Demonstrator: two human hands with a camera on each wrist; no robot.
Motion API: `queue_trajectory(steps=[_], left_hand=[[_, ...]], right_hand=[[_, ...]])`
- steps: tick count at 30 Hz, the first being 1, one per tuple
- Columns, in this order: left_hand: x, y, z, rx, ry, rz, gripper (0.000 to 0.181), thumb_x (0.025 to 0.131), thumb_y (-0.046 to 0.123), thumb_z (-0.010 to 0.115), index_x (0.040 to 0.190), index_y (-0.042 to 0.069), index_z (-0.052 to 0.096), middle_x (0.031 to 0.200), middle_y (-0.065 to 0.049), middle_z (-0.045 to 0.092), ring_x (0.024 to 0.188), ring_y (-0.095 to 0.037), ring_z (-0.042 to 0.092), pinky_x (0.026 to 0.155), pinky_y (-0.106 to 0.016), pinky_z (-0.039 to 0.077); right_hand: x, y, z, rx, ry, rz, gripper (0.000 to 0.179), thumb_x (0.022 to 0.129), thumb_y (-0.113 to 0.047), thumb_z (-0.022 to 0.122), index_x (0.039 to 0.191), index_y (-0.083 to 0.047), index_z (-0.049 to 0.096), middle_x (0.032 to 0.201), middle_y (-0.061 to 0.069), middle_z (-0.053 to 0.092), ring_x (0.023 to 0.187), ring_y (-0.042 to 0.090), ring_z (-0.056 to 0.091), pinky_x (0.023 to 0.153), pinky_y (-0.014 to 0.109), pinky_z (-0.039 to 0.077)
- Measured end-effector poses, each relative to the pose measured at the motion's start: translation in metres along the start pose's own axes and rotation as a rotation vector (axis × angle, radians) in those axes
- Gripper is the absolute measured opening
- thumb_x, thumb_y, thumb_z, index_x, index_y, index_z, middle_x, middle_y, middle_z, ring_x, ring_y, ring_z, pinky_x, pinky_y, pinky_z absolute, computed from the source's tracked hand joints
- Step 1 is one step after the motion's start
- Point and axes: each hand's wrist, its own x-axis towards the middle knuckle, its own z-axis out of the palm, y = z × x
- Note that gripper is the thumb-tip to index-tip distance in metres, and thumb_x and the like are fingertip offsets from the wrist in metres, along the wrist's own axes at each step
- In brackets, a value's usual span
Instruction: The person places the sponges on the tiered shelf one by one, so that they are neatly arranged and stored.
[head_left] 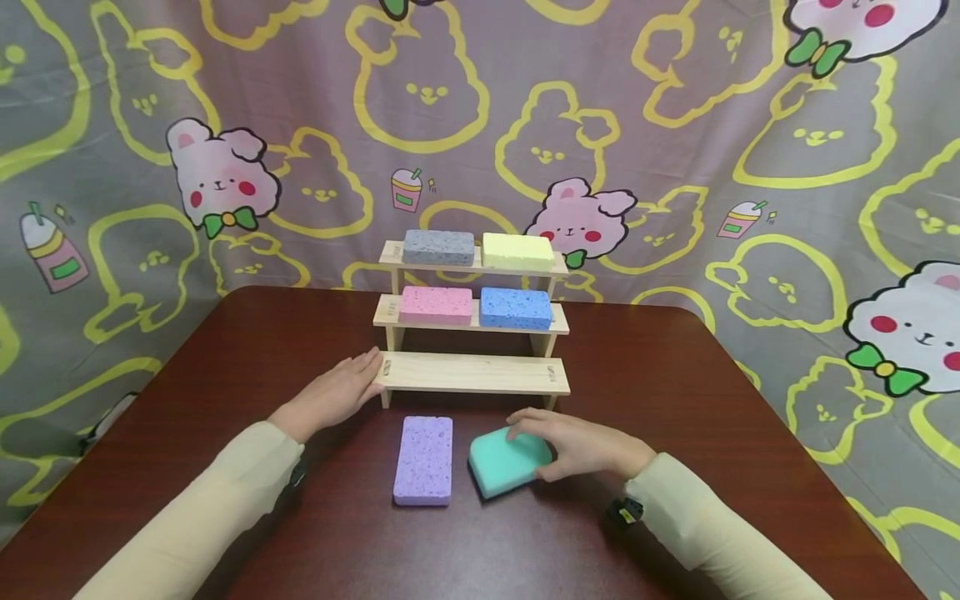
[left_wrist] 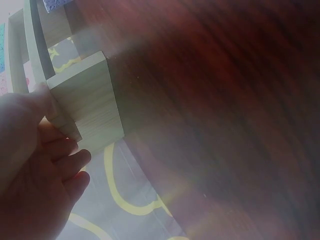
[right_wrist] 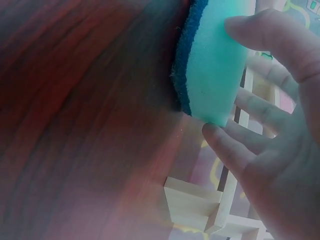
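A light wooden three-tier rack [head_left: 472, 372] stands on the table. My left hand [head_left: 337, 392] holds the left end of its lowest tier, the thumb near the front edge; some fingers show beside the plank end in the left wrist view. My right hand [head_left: 581, 442] grips a green sponge [head_left: 506, 462] between thumb and fingers. The sponge has a dark scouring layer [right_wrist: 182, 65] underneath and sits tilted in front of the rack; whether it touches the table I cannot tell. To its left a purple sponge [head_left: 423, 461] lies flat, with neither hand on it.
On the top tier are a grey sponge [head_left: 438, 247] and a yellow sponge [head_left: 517, 252]. The middle tier bears a pink sponge [head_left: 436, 306] and a blue sponge [head_left: 515, 308]. Behind the dark brown table [head_left: 330, 533] hangs a patterned cloth [head_left: 450, 183].
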Motion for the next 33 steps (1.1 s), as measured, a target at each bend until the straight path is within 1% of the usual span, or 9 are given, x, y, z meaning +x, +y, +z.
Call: queue_trajectory(steps=[3,5,8,12,17,21,24,30,33], left_hand=[[0.000,0.000,0.000,0.001,0.000,0.001,0.050,0.095,0.017,0.051,0.131,-0.015,0.039,0.135,-0.031,0.037,0.125,-0.040,0.036,0.104,-0.049,0.028],[0.001,0.000,0.000,0.001,0.001,0.002,0.050,0.095,0.017,0.051,0.131,-0.015,0.039,0.135,-0.031,0.037,0.125,-0.040,0.036,0.104,-0.049,0.028],[0.001,0.000,0.001,0.000,0.001,0.000,0.050,0.095,0.017,0.050,0.131,-0.015,0.039,0.135,-0.030,0.037,0.125,-0.039,0.036,0.104,-0.049,0.029],[0.001,0.000,0.002,0.000,0.001,-0.002,0.050,0.095,0.017,0.050,0.131,-0.015,0.038,0.135,-0.030,0.037,0.125,-0.039,0.036,0.104,-0.049,0.028],[0.001,0.000,0.002,0.000,0.003,-0.002,0.050,0.095,0.017,0.050,0.131,-0.015,0.038,0.135,-0.031,0.037,0.125,-0.040,0.036,0.104,-0.048,0.028],[0.001,0.001,0.001,0.003,0.005,-0.002,0.050,0.095,0.017,0.051,0.131,-0.015,0.039,0.135,-0.031,0.037,0.125,-0.040,0.036,0.104,-0.049,0.028],[0.001,0.001,0.001,0.005,0.004,-0.003,0.050,0.095,0.017,0.051,0.131,-0.015,0.039,0.135,-0.031,0.037,0.125,-0.039,0.036,0.104,-0.049,0.028],[0.000,0.002,0.000,0.004,0.015,0.006,0.049,0.094,0.016,0.051,0.130,-0.015,0.039,0.134,-0.031,0.038,0.125,-0.039,0.036,0.104,-0.049,0.029],[0.000,0.002,0.000,0.003,0.016,0.009,0.049,0.094,0.016,0.051,0.130,-0.016,0.039,0.134,-0.031,0.038,0.125,-0.040,0.036,0.104,-0.049,0.029]], right_hand=[[-0.001,0.000,0.000,-0.016,-0.007,-0.019,0.055,0.076,-0.015,0.070,0.128,-0.018,0.051,0.137,0.011,0.040,0.119,0.020,0.042,0.093,0.033,0.042],[-0.002,0.000,-0.001,-0.038,-0.005,-0.044,0.057,0.077,-0.015,0.069,0.131,-0.020,0.051,0.140,0.011,0.038,0.122,0.022,0.040,0.094,0.034,0.041],[-0.002,0.000,-0.002,-0.079,0.012,-0.093,0.054,0.078,-0.014,0.068,0.130,-0.022,0.054,0.141,0.009,0.038,0.125,0.022,0.038,0.096,0.035,0.040],[-0.001,-0.002,-0.003,-0.102,0.031,-0.128,0.046,0.081,-0.015,0.066,0.125,-0.022,0.059,0.138,0.006,0.042,0.122,0.022,0.040,0.096,0.034,0.040],[0.000,-0.005,-0.006,-0.101,0.051,-0.142,0.038,0.084,-0.016,0.066,0.121,-0.022,0.063,0.135,0.004,0.047,0.119,0.021,0.042,0.093,0.033,0.042],[0.001,-0.006,-0.009,-0.092,0.060,-0.125,0.037,0.085,-0.017,0.065,0.121,-0.022,0.063,0.135,0.003,0.047,0.119,0.021,0.042,0.093,0.033,0.043],[0.002,-0.005,-0.012,-0.103,0.065,-0.118,0.037,0.086,-0.018,0.064,0.122,-0.023,0.062,0.135,0.003,0.046,0.119,0.020,0.041,0.093,0.032,0.043],[0.007,-0.005,-0.018,-0.145,0.099,-0.131,0.036,0.086,-0.017,0.062,0.122,-0.023,0.062,0.135,0.003,0.047,0.119,0.018,0.042,0.092,0.031,0.043],[0.011,-0.007,-0.021,-0.157,0.108,-0.117,0.036,0.087,-0.018,0.061,0.123,-0.023,0.061,0.136,0.003,0.046,0.119,0.018,0.042,0.091,0.031,0.043]])
